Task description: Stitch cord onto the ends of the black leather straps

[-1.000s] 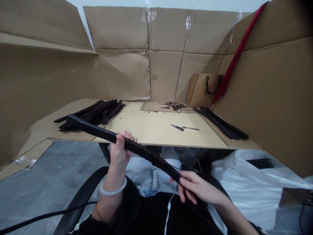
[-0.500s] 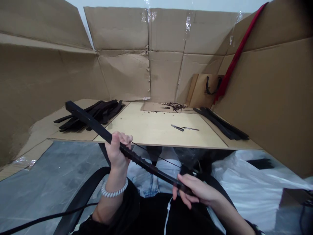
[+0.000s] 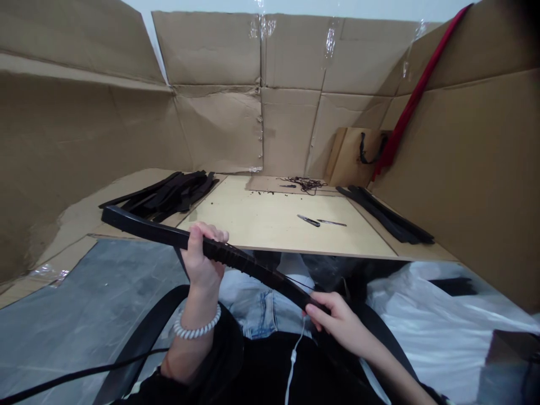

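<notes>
Black, curved strip (image 3: 143, 226) slants over the lap (image 3: 248, 309), in front of the table (image 3: 257, 222), grasped in both hands.
The left hand (image 3: 203, 270) clenches it past one end, thumb on top; the right hand (image 3: 337, 323) pinches its lower part, where a thin dark cord (image 3: 300, 282) seems to meet the fingers. Done well, this likely wants a steady left grip, even tension on the cord and neat, close turns. The strip looks smooth and faintly glossy toward its squared end, ridged along the middle.
</notes>
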{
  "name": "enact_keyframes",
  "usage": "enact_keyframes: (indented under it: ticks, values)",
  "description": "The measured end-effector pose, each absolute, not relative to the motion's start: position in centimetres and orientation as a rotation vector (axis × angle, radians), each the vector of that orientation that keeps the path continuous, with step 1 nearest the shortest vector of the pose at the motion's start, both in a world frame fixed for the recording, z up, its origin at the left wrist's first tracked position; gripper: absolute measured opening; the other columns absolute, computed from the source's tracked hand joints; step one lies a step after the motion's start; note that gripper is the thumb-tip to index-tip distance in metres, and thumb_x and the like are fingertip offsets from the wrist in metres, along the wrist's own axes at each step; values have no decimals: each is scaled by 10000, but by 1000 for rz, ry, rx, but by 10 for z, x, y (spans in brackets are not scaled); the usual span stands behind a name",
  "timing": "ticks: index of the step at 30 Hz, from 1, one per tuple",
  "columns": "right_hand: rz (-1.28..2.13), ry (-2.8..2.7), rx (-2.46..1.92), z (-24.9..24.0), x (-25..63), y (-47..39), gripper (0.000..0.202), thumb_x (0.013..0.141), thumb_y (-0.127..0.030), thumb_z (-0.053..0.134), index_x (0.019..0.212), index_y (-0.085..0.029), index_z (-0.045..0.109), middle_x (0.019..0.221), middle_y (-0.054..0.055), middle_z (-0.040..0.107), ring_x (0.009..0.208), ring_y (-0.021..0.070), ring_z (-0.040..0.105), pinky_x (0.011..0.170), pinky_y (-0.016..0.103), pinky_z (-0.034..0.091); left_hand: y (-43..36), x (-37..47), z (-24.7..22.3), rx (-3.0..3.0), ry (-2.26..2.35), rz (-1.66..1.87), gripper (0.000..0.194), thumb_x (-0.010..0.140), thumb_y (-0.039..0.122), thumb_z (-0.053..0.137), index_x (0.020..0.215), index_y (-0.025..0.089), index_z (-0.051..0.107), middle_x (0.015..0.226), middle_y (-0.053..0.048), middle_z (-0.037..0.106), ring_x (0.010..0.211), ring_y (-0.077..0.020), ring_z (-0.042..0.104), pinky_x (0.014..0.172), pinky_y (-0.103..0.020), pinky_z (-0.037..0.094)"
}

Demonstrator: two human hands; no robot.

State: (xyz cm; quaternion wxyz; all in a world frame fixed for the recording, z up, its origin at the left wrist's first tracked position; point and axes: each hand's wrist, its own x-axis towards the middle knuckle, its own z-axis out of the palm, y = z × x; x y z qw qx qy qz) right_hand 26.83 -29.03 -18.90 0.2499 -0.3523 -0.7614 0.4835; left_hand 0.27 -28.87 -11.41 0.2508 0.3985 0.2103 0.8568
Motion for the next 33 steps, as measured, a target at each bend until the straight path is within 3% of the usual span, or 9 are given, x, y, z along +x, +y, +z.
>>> enact_keyframes:
  ticks: [4, 6, 8, 12, 21, 33]
  values:
    - [1789, -1823, -853, -192, 273, -289, 543, 888, -636, 530, 702, -130, 600, 436, -47, 432, 366, 51, 338, 374, 180, 224, -288, -14, -123, 1360, 515, 2111, 565, 652, 719, 710, 750, 164, 667, 556, 23, 453, 464, -83, 399, 443, -212, 349]
    - [1954, -1674, -813, -196, 274, -288, 574, 845, -669, 564, 655, -128, 577, 417, -51, 424, 326, 37, 309, 342, 175, 192, -287, -26, -131, 1479, 550, 2000, 654, 579, 689, 778, 963, 163, 722, 663, -13, 552, 542, -109, 481, 465, -213, 401]
    - [2038, -1584, -809, -198, 275, -287, 585, 807, -680, 602, 624, -126, 565, 416, -48, 435, 302, 26, 292, 318, 172, 162, -288, -37, -136, 1559, 614, 1927, 600, 581, 565, 843, 1022, 170, 740, 846, -72, 650, 691, -145, 571, 565, -223, 470]
    - [2095, -1568, -821, -199, 278, -286, 567, 784, -661, 646, 617, -126, 566, 393, -58, 417, 293, 24, 293, 302, 161, 148, -291, -52, -130, 1763, 677, 1798, 386, 669, 402, 825, 980, 180, 771, 923, -99, 685, 854, -207, 616, 698, -265, 492]
    - [2133, -1631, -804, -198, 282, -283, 573, 781, -662, 648, 624, -115, 584, 371, -49, 430, 280, 24, 296, 295, 161, 160, -294, -69, -110, 2102, 676, 1466, 343, 719, 388, 786, 971, 167, 718, 843, -72, 646, 750, -176, 582, 632, -266, 450]
    - [2102, -1664, -801, -194, 284, -283, 548, 806, -640, 639, 649, -118, 578, 387, -59, 417, 304, 22, 298, 304, 151, 177, -293, -69, -106, 2164, 701, 1537, 323, 700, 357, 830, 940, 169, 722, 829, -69, 664, 759, -167, 602, 642, -261, 485]
